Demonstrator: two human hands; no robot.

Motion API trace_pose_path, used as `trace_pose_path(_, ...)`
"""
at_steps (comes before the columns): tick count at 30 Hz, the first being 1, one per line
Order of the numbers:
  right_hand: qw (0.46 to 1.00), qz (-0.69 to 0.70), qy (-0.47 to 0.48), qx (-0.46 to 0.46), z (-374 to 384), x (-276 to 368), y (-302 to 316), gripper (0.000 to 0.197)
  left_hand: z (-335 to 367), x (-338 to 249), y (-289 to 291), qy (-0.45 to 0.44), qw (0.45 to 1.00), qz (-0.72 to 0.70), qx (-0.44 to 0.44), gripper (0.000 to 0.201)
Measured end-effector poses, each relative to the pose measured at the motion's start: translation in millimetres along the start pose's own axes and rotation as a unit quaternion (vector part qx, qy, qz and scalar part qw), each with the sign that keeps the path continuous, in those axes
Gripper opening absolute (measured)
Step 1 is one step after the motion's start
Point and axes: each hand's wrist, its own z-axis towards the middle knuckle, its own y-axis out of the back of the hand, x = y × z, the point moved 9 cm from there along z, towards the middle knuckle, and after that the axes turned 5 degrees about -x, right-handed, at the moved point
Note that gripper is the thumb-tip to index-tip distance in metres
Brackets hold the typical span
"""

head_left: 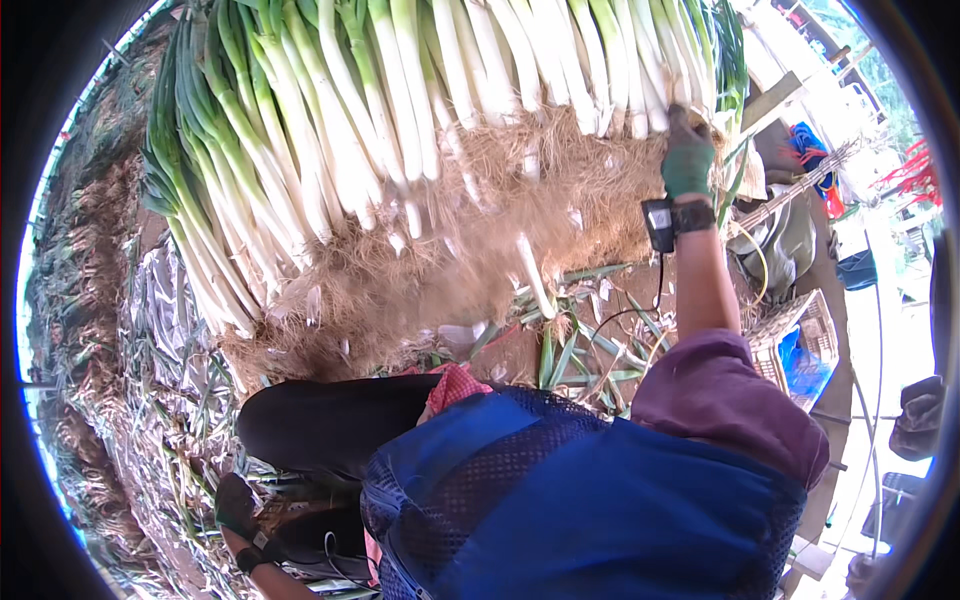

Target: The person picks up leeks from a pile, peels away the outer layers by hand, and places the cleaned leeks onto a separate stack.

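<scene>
A broad row of long green onions (400, 100) lies across the top of the head view, white shanks and brown roots toward me, green leaves away. At the row's right end is my right hand (689, 160), in a green glove with dark fingertips. Its fingers are bent around the root end of a green onion, partly hidden by the hand. My left hand (237, 503), in a dark glove, is low at the left beside my leg, above scattered leaf scraps; its fingers are too dark to make out. A loose green onion (534, 275) lies apart below the roots.
A heavy mat of roots (370, 290) with soil runs along the row's near edge. Cut leaves (565, 360) litter the ground. To the right stand a plastic crate (800, 350) with something blue inside and a wooden beam (772, 103). A thin cable hangs from my right wrist.
</scene>
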Motion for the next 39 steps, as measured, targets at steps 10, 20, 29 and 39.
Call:
trace_pose_path(10, 0.967, -0.244, 0.027, -0.068, 52, -27, -38, 0.026, 52, -58, 31, -0.039, 0.997, -0.026, -0.054, 0.038)
trace_pose_path(20, 0.990, -0.050, -0.116, -0.060, 43, -12, -41, 0.038, 19, -25, -17, -0.041, 0.999, 0.002, 0.000, 0.038)
trace_pose_path(29, 0.808, 0.449, -0.290, 0.250, -10, -60, -6, 0.046, 11, -24, -56, -0.077, 0.996, 0.011, 0.043, 0.037)
trace_pose_path(39, 0.845, 0.399, -0.353, -0.055, 30, -244, -15, 0.062, 0, -32, -47, -0.062, 0.996, 0.023, 0.052, 0.037)
